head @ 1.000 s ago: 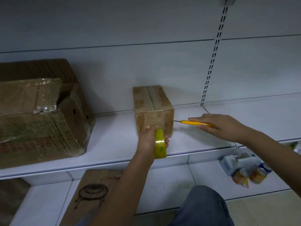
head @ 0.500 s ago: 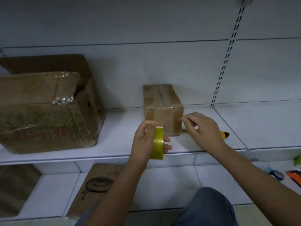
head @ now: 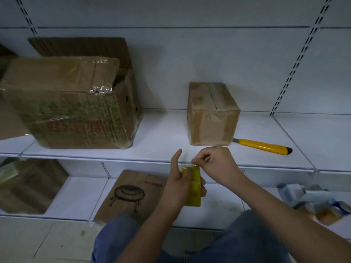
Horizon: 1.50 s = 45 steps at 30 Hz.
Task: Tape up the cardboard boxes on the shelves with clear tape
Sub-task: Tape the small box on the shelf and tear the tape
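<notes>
Your left hand (head: 180, 184) gripped the roll of clear tape (head: 193, 186) edge-on below the shelf (head: 161, 141) lip, index finger raised straight. Your right hand (head: 214, 164), fingers curled, pinched at the roll's top edge. The small cardboard box (head: 211, 114) sat on the shelf beyond, a yellow utility knife (head: 263, 146) beside it.

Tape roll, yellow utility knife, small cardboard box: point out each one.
tape roll (head: 193, 188), head view, on its yellow outer band.
yellow utility knife (head: 262, 145), head view, on the middle of its handle.
small cardboard box (head: 212, 128), head view, on its front face.
</notes>
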Motion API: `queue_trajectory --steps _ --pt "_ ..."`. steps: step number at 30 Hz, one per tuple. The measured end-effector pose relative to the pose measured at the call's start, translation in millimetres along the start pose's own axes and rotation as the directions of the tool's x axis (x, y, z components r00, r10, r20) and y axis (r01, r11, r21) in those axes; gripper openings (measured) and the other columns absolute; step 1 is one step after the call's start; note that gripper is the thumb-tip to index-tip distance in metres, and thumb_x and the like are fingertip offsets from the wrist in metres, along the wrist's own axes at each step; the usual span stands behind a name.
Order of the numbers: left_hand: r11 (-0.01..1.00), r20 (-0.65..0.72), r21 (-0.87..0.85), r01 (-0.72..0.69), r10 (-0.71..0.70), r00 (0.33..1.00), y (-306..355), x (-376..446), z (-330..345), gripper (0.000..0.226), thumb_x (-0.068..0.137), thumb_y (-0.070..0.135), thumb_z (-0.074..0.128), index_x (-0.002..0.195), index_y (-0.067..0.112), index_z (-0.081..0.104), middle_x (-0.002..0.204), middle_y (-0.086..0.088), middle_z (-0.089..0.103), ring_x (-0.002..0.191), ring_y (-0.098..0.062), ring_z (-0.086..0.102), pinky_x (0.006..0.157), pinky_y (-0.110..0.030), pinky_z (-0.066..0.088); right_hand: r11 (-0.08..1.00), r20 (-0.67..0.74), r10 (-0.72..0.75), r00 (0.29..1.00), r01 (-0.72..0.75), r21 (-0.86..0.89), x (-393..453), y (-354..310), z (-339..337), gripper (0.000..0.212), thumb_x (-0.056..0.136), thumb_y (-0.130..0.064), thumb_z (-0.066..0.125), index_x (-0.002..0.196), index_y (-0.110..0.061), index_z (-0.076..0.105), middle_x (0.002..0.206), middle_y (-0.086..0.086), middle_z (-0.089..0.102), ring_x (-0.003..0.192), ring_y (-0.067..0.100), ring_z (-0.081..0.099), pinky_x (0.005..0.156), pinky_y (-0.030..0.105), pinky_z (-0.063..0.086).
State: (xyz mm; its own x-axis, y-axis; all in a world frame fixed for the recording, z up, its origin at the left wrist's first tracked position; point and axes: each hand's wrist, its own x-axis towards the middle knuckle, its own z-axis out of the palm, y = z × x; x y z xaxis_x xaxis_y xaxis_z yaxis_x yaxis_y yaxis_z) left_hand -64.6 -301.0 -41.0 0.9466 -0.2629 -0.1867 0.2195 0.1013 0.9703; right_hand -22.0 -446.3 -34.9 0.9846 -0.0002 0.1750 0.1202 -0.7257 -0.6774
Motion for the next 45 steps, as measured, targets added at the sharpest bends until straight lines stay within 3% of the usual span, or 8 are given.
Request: queue_trajectory --steps 7,17,24,29,33,38,41,45 --pt "0.998 -0.006 0.057 0.001 0.0 1.0 -22.0 8.0 7.1 0.081 0.104 0.008 0.045 0.15 0.048 -0.009 0.085 -0.017 0.06 0.06 -0.016 0.06 0.052 -0.022 0.054 0.99 -0.158 -0.101 0.982 0.085 -0.11 -4.2 19.4 26.5 0.009 0.084 -0.027 0.076 0.076 -0.022 0.077 0.08 -0.01 0.07 0.076 0.009 0.062 0.073 0.036 0.054" --pt "0.998 -0.079 0.067 -0.013 0.018 0.997 -42.0 36.6 6.5 0.071 0.107 0.022 0.04 0.154 0.049 -0.006 0.084 -0.016 0.06 0.058 -0.01 0.064 0.051 -0.026 0.055 0.994 -0.245 -0.105 0.964 0.097 -0.044 13.0 36.4 37.1 0.006 0.083 -0.023 0.078 0.078 -0.02 0.076 0.104 -0.009 0.071 0.098 0.014 0.06 0.087 0.028 0.047" --pt "0.984 -0.116 0.172 -0.041 0.061 0.991 -48.4 41.6 6.4 0.066 0.103 0.039 0.04 0.153 0.053 -0.001 0.092 -0.014 0.066 0.069 -0.027 0.072 0.058 -0.031 0.06 0.973 -0.223 -0.188 0.957 0.152 -0.171 9.2 42.8 41.8 0.009 0.091 -0.034 0.065 0.088 -0.028 0.072 0.123 -0.011 0.063 0.106 0.013 0.054 0.09 0.033 0.047" --pt "0.952 -0.228 0.301 -0.052 0.125 0.966 -48.8 52.5 1.3 0.065 0.103 0.044 0.041 0.154 0.051 0.002 0.082 0.012 0.061 0.068 -0.024 0.073 0.066 -0.043 0.063 0.971 -0.216 -0.132 0.967 0.082 -0.226 11.9 40.8 39.2 0.031 0.092 -0.042 0.063 0.118 -0.025 0.065 0.121 -0.006 0.061 0.109 0.016 0.053 0.088 0.027 0.045" --pt "0.887 -0.344 0.461 0.013 0.164 0.925 -40.7 65.9 -6.2 0.065 0.103 0.046 0.043 0.157 0.043 0.007 0.081 0.014 0.054 0.076 -0.01 0.062 0.071 -0.031 0.052 0.966 -0.187 -0.115 0.976 0.066 -0.251 15.8 41.9 38.0 0.035 0.094 -0.044 0.06 0.122 -0.025 0.064 0.121 -0.007 0.059 0.111 0.016 0.05 0.085 0.027 0.04" --pt "0.754 -0.34 0.645 0.123 0.14 0.93 -31.4 73.6 -13.5 0.072 0.101 0.052 0.04 0.158 0.036 -0.003 0.1 -0.006 0.064 0.094 -0.024 0.066 0.088 -0.04 0.055 0.951 -0.191 -0.174 0.966 0.114 -0.288 12.8 44.1 41.4 0.028 0.097 -0.036 0.058 0.119 -0.022 0.067 0.12 -0.004 0.061 0.109 0.018 0.05 0.087 0.03 0.042" --pt "0.676 -0.313 0.706 0.212 0.029 0.949 -18.2 72.1 -20.5 0.073 0.101 0.055 0.036 0.158 0.035 -0.004 0.113 -0.008 0.058 0.109 -0.03 0.063 0.099 -0.042 0.05 0.983 -0.216 -0.155 0.964 0.13 -0.126 11.4 45.0 36.4 0.024 0.097 -0.025 0.06 0.119 -0.02 0.066 0.116 -0.003 0.061 0.107 0.014 0.052 0.09 0.033 0.048" --pt "0.439 -0.35 0.847 0.299 0.038 0.936 18.9 65.4 -39.9 0.073 0.102 0.053 0.036 0.16 0.019 0.007 0.131 -0.02 0.06 0.112 -0.035 0.064 0.101 -0.048 0.048 0.988 -0.402 -0.157 0.902 0.149 -0.051 1.9 36.2 7.2 0.028 0.101 -0.022 0.055 0.128 -0.017 0.059 0.111 -0.006 0.059 0.098 0.005 0.049 0.082 0.022 0.044"
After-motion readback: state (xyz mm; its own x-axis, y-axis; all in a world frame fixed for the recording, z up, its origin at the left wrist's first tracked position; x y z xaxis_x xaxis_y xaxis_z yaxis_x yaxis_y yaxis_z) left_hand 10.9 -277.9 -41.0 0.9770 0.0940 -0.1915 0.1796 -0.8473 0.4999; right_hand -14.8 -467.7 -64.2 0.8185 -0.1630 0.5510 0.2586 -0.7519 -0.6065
